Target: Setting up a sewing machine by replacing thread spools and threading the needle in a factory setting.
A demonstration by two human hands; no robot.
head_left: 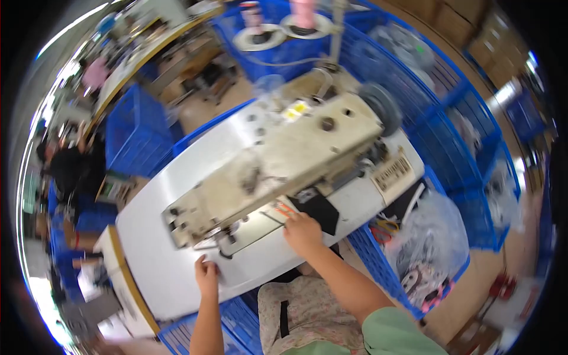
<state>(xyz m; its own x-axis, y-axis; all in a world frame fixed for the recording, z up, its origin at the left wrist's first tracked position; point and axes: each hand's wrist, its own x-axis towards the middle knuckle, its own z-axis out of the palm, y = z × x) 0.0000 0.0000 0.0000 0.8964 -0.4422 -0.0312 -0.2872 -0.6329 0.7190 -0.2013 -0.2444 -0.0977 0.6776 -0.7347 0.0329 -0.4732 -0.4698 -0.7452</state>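
A cream sewing machine (284, 154) stands on a white table (163, 236), its needle end toward the left. At the table's front edge, below the needle end, my left hand (207, 275) rests with fingers apart and nothing visible in it. My right hand (303, 234) reaches over the machine bed, its fingertips at a small orange item (285, 209) that is too blurred to name. Whether the fingers grip it cannot be made out. Just to the right of that item lies a black flat piece (319, 210).
A blue crate (378, 257) with plastic bags and scissors stands right of my arm. Blue baskets (408, 89) line the right and back. Thread cones (305, 15) stand behind the machine. A blue bin (136, 130) and a seated person (74, 168) are at left.
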